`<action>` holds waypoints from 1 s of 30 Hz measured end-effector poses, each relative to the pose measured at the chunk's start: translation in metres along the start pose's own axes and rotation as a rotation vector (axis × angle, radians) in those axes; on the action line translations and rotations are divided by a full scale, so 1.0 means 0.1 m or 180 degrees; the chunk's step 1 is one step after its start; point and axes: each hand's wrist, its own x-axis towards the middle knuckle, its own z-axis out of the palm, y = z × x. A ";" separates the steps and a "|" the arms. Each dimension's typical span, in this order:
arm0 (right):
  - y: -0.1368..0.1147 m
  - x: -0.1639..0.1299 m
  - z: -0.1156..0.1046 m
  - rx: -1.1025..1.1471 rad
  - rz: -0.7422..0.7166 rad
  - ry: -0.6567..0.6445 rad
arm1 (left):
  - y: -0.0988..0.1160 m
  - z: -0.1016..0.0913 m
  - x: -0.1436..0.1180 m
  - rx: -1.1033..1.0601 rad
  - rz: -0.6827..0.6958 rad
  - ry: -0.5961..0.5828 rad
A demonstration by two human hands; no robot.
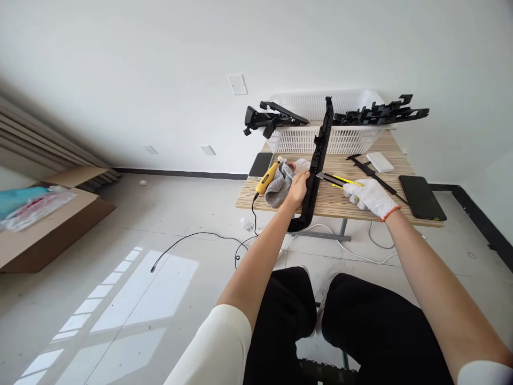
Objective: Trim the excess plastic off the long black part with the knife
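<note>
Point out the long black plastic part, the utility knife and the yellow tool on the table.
long black plastic part [320,144], head view, middle of its length above the left hand.
utility knife [339,181], head view, yellow-and-black body ahead of the gloved right hand.
yellow tool [266,179], head view, its yellow body.

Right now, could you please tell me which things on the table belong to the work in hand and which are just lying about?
In hand:
- long black plastic part, held by the bare left hand
- yellow utility knife, in the gloved right hand, blade at the part

Lying about:
- white basket with more black parts
- yellow corded tool
- grey glove
- two phones
- white box
</note>
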 end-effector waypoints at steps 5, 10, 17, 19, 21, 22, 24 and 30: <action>0.02 -0.01 -0.02 0.0008 -0.0252 0.0094 | 0.05 0.02 -0.02 -0.0066 -0.0028 -0.0313; 0.00 -0.03 0.02 0.0107 -0.0188 0.0119 | 0.09 0.02 -0.04 -0.0174 0.0001 -0.0368; -0.03 -0.04 0.02 0.0311 0.0039 0.0074 | 0.09 0.02 -0.05 -0.0092 0.0047 -0.0418; -0.03 -0.05 0.01 0.0260 0.0028 0.0056 | 0.07 0.02 -0.04 -0.0125 0.0060 -0.0459; -0.02 -0.06 0.01 0.0185 0.0029 0.0025 | 0.05 0.01 -0.03 -0.0110 0.0068 -0.0486; -0.02 -0.06 0.01 0.0158 0.0032 0.0020 | 0.04 0.01 -0.02 -0.0095 0.0083 -0.0500; -0.03 -0.07 0.00 0.0129 0.0041 0.0015 | 0.02 0.00 -0.02 -0.0082 0.0127 -0.0550; -0.07 -0.11 0.01 0.0106 0.0034 -0.0014 | 0.04 0.01 -0.04 -0.0074 0.0115 -0.0572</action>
